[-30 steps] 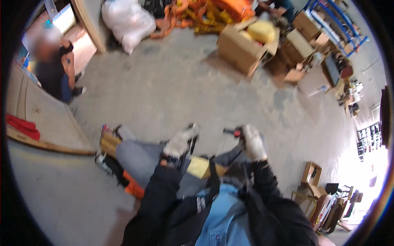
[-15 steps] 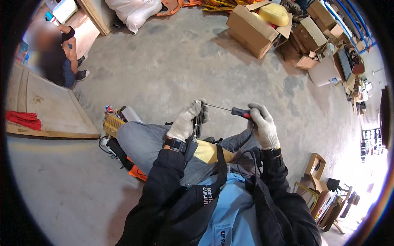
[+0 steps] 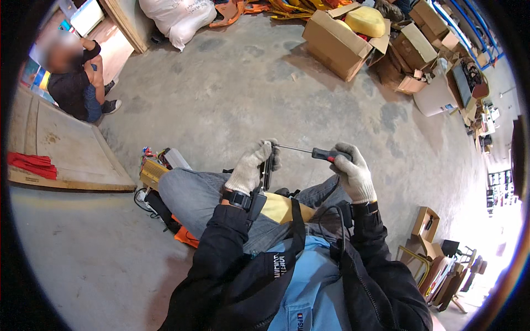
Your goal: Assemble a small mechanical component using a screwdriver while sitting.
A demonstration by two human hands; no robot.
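Note:
My left hand (image 3: 249,166), in a whitish knit glove, is closed around a narrow, dark, flat piece (image 3: 268,173) held upright above my lap. Its exact kind is hard to make out. In my right hand (image 3: 356,175), gloved the same way, is a screwdriver (image 3: 322,154) with a dark and red handle. The thin steel shaft runs level toward the left, and its tip meets the upper end of the dark piece beside my left fingertips. Below the hands, a yellow thing (image 3: 277,207) lies across my lap.
Beside my left knee stand a gold-coloured metal box (image 3: 152,173) and cables. A wooden panel (image 3: 72,144) with red gloves (image 3: 32,164) is at left, near a seated person (image 3: 74,83). Cardboard boxes (image 3: 338,45) and a white bin (image 3: 435,99) stand at the far right.
The screwdriver stays against the dark piece while my right fingers shift around its handle, showing more of it. Both hands sit slightly lower in view. The seated person has shifted a little.

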